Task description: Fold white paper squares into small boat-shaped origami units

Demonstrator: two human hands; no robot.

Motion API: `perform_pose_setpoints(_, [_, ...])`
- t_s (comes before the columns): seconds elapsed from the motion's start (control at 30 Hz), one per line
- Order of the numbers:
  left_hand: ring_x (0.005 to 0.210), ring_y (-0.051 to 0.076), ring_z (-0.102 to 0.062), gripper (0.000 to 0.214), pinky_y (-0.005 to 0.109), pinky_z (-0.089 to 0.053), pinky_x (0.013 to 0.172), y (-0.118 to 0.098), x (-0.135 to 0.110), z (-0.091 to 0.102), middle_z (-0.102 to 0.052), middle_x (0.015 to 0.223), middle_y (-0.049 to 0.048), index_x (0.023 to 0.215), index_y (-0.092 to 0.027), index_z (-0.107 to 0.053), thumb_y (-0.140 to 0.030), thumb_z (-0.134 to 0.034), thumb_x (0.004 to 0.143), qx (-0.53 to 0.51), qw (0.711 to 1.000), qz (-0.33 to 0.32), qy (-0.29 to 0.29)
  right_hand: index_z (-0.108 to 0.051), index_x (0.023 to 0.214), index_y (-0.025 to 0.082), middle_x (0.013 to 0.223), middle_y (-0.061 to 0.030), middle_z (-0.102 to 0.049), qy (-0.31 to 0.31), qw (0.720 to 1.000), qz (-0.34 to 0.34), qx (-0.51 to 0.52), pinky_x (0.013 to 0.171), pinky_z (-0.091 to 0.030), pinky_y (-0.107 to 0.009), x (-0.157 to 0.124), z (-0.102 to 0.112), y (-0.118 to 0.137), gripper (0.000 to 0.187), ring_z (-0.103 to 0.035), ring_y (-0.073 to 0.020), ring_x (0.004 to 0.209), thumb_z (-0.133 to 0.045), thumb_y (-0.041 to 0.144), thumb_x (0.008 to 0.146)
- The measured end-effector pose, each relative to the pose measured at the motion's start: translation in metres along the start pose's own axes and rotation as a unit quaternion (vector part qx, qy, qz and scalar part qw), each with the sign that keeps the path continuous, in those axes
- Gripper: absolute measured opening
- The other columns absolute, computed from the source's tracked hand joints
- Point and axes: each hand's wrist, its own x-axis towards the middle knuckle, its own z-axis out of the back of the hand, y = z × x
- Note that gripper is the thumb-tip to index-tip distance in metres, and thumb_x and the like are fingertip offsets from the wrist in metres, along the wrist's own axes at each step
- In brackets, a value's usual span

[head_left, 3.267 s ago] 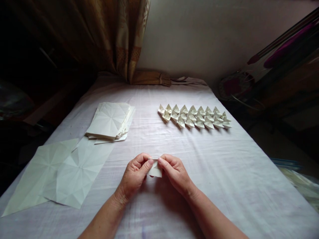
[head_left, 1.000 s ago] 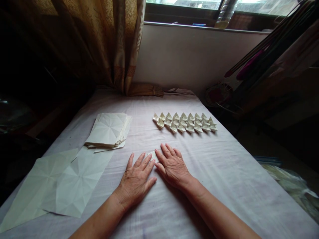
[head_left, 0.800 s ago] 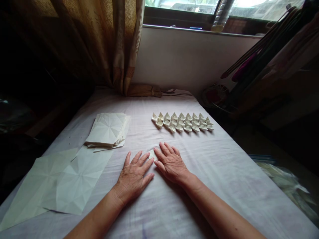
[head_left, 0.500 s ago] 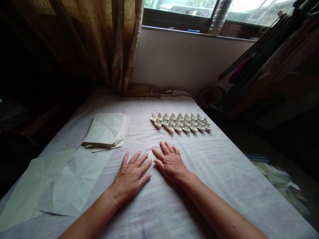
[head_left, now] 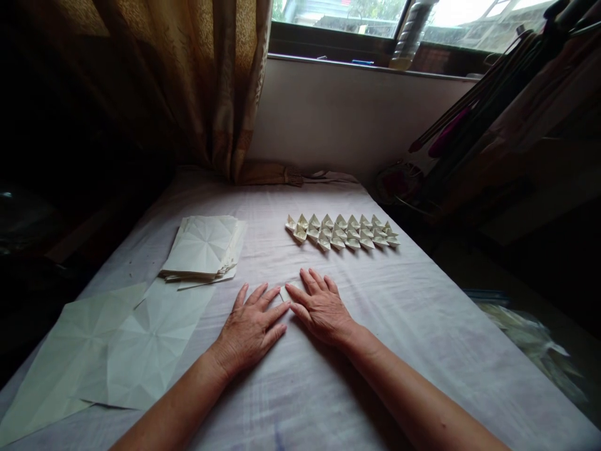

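A small piece of folded white paper point(head_left: 284, 294) lies on the cloth, mostly covered by fingertips. My left hand point(head_left: 253, 322) rests palm down with its fingers spread, the index fingertip at the paper's near edge. From the other side my right hand point(head_left: 322, 307) lies flat, its thumb and index finger over the paper. Both hands are open and press down rather than grip. Beyond the right hand stand several small folded paper boats point(head_left: 339, 233), set close together in staggered rows.
A stack of creased white sheets point(head_left: 200, 247) lies left of the hands. Nearer, two large creased sheets point(head_left: 141, 351) overlap on the pale bedcloth point(head_left: 399, 376). A gold curtain point(head_left: 225, 94) hangs at the back left. Plastic bags point(head_left: 530, 338) lie below the right edge.
The fingers of both hands have drawn slightly closer together over the small paper, so less of it shows. The view has shifted a little; the boats and sheets stay put.
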Motion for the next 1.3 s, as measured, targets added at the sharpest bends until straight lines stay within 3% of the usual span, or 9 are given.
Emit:
perform_pose_setpoints(0.23, [0.135, 0.031, -0.042, 0.041, 0.062, -0.02, 0.113, -0.002, 0.0, 0.001, -0.054, 0.143, 0.0052, 0.134, -0.037, -0.055, -0.041, -0.054, 0.093, -0.007, 1.0, 0.002, -0.012, -0.044, 0.145, 0.031, 0.157, -0.0157, -0.031, -0.035, 0.997, -0.067, -0.009, 0.112, -0.021, -0.055, 0.011, -0.004, 0.001, 0.051, -0.024, -0.0329, 0.145, -0.041, 0.052, 0.098])
perform_pose_setpoints(0.43, [0.133, 0.03, -0.044, 0.039, 0.061, -0.021, 0.113, -0.003, 0.0, 0.002, -0.054, 0.141, 0.0069, 0.132, -0.036, -0.057, -0.042, -0.052, 0.093, -0.014, 1.0, 0.003, -0.014, -0.053, 0.138, 0.031, 0.158, -0.0119, -0.029, -0.065, 0.997, 0.027, -0.001, 0.114, -0.019, -0.051, -0.01, -0.005, 0.0, 0.042, -0.024, -0.0291, 0.146, -0.043, 0.044, 0.099])
perform_pose_setpoints(0.7, [0.12, 0.024, -0.052, 0.036, 0.055, -0.02, 0.116, -0.009, 0.002, 0.005, -0.06, 0.127, 0.007, 0.128, -0.032, -0.061, -0.035, -0.051, 0.094, -0.028, 0.999, -0.008, -0.039, -0.054, 0.137, 0.03, 0.155, -0.0142, -0.035, -0.052, 0.999, -0.013, -0.001, 0.112, -0.023, -0.052, -0.016, -0.004, -0.004, 0.043, -0.028, -0.0325, 0.144, -0.048, 0.042, 0.097])
perform_pose_setpoints(0.9, [0.117, 0.024, -0.053, 0.034, 0.052, -0.023, 0.115, -0.013, 0.005, 0.007, -0.062, 0.122, 0.0075, 0.123, -0.026, -0.063, -0.032, -0.051, 0.092, -0.046, 0.998, 0.003, -0.05, -0.053, 0.138, 0.036, 0.157, -0.0112, -0.031, -0.058, 0.996, 0.064, 0.024, 0.114, -0.02, -0.05, -0.024, -0.004, -0.007, 0.042, -0.025, -0.0305, 0.145, -0.046, 0.045, 0.097])
perform_pose_setpoints(1.03, [0.116, 0.023, -0.054, 0.036, 0.051, -0.023, 0.116, -0.012, 0.005, 0.007, -0.063, 0.122, 0.0067, 0.127, -0.025, -0.061, -0.03, -0.05, 0.092, -0.048, 0.998, 0.002, -0.049, -0.055, 0.136, 0.038, 0.156, -0.0097, -0.033, -0.045, 0.996, 0.069, 0.031, 0.114, -0.02, -0.05, -0.029, -0.004, -0.012, 0.042, -0.028, -0.0306, 0.144, -0.049, 0.047, 0.096])
perform_pose_setpoints(1.3, [0.115, 0.022, -0.055, 0.034, 0.048, -0.021, 0.117, -0.013, 0.006, 0.007, -0.063, 0.121, 0.0059, 0.124, -0.025, -0.062, -0.028, -0.049, 0.092, -0.03, 0.998, -0.007, -0.058, -0.054, 0.136, 0.037, 0.156, -0.0091, -0.033, -0.035, 0.999, 0.035, 0.01, 0.113, -0.02, -0.051, -0.006, -0.002, -0.013, 0.041, -0.025, -0.0313, 0.145, -0.045, 0.047, 0.097])
